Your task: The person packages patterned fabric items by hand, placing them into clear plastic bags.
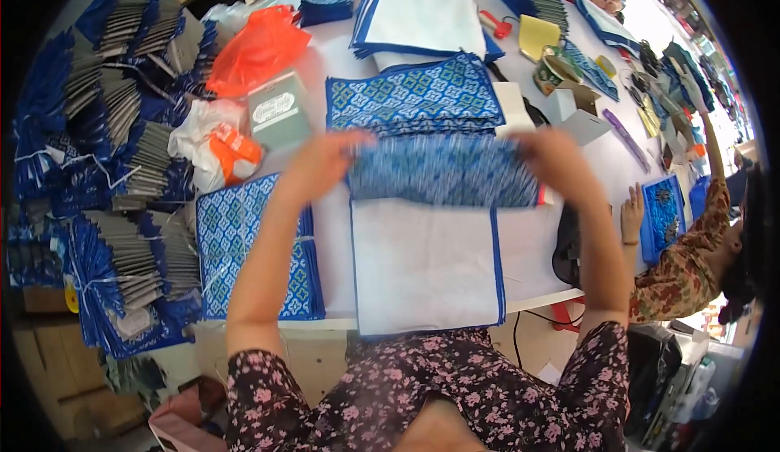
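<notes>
My left hand [318, 164] and my right hand [555, 160] each grip one end of a blue patterned fabric piece [443, 172], held stretched and blurred above the white table [536, 241]. Just below it lies a white fabric panel with blue edging [424, 265], reaching the table's near edge. Behind my hands sits a stack of blue patterned pieces [414, 95].
Another blue patterned stack [236, 241] lies at my left. Bundles of blue and grey goods [106, 168] pile up far left. An orange plastic bag [256, 50], a green box [278, 111] and a white-blue stack [418, 21] sit behind. A person in patterned sleeves [691, 257] works at right.
</notes>
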A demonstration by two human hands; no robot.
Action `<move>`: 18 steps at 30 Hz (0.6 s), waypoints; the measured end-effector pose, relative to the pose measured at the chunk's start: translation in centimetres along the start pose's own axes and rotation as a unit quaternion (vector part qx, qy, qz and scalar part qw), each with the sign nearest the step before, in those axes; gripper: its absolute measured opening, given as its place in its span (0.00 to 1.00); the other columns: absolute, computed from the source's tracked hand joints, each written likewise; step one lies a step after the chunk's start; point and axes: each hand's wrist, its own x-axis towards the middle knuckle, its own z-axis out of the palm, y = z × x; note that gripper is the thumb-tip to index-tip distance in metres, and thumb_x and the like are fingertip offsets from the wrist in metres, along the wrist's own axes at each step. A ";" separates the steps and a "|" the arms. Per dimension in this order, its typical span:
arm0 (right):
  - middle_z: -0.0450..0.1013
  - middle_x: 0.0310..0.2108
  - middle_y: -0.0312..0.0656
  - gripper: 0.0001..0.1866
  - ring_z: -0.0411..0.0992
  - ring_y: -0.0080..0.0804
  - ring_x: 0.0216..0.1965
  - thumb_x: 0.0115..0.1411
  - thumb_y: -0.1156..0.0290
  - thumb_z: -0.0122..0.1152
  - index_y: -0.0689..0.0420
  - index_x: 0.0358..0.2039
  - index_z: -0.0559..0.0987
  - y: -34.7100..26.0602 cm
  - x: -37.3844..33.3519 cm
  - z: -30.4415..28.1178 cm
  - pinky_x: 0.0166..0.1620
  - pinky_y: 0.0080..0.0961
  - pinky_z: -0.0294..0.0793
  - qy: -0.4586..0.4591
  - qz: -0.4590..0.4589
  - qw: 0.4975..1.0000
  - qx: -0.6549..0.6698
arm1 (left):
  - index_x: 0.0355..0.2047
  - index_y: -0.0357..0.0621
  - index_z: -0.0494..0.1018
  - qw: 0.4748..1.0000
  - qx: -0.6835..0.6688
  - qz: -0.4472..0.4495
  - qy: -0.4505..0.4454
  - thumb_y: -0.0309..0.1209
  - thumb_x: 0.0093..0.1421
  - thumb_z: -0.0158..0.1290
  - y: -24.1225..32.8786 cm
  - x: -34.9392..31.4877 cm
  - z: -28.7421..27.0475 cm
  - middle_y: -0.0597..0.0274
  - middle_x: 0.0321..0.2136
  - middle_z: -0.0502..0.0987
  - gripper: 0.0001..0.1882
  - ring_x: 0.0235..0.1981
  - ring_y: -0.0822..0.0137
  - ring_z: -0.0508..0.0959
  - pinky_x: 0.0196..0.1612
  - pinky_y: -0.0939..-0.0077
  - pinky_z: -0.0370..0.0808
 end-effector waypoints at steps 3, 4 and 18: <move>0.78 0.39 0.48 0.19 0.77 0.41 0.39 0.58 0.84 0.55 0.57 0.50 0.78 1.7 5.3 -4.1 0.45 0.32 0.74 0.143 -0.105 0.980 0.085 | 0.46 0.44 0.78 0.997 -0.025 0.012 0.075 0.14 0.50 0.52 1.4 5.6 -5.6 0.55 0.43 0.81 0.23 0.44 0.59 0.80 0.47 0.72 0.75; 0.78 0.40 0.48 0.21 0.77 0.40 0.41 0.57 0.86 0.54 0.56 0.51 0.78 1.5 6.5 -4.9 0.47 0.29 0.74 0.198 -0.114 0.972 0.046 | 0.46 0.44 0.78 0.991 -0.004 0.061 0.120 0.14 0.51 0.52 1.3 6.3 -6.6 0.55 0.42 0.81 0.22 0.43 0.58 0.81 0.47 0.73 0.75; 0.69 0.58 0.44 0.29 0.63 0.43 0.62 0.51 0.82 0.53 0.53 0.56 0.74 2.8 9.3 11.1 0.67 0.39 0.56 0.251 -0.244 0.935 -0.063 | 0.55 0.44 0.71 0.991 0.057 -0.021 0.115 0.31 0.58 0.57 -11.7 -0.6 3.2 0.50 0.49 0.77 0.23 0.54 0.50 0.73 0.61 0.62 0.66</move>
